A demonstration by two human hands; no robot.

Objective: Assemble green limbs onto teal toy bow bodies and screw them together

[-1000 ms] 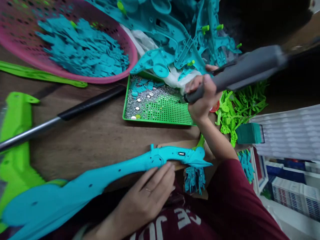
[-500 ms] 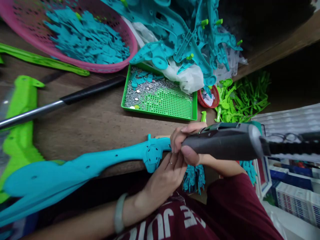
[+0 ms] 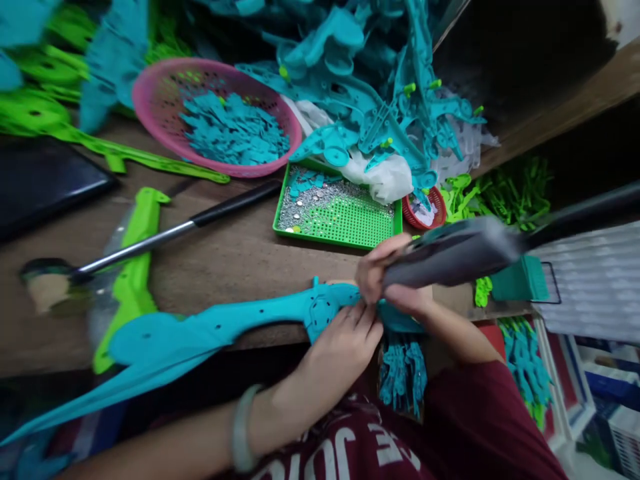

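Nearest the camera, the left hand (image 3: 340, 343) presses its fingers (image 3: 361, 319) down on the long teal plastic part (image 3: 220, 330), just beside its round hub. The part lies along the near edge of the table (image 3: 235, 257); its wide left end runs blurred off the table edge, and its right end is hidden under both hands. The right hand (image 3: 387, 277) is wrapped tight around the front of a grey power screwdriver (image 3: 453, 250), whose tip is covered by the fingers, so whether it touches the part cannot be made out. The tool's rear is motion-blurred and cut off at the right. Beyond the hands sits a green tray (image 3: 350, 227) of small silver screws, partly covered by a white bag. Farther back, a pink basket (image 3: 165, 100) holds teal pieces, beside a heap of teal parts (image 3: 370, 100).
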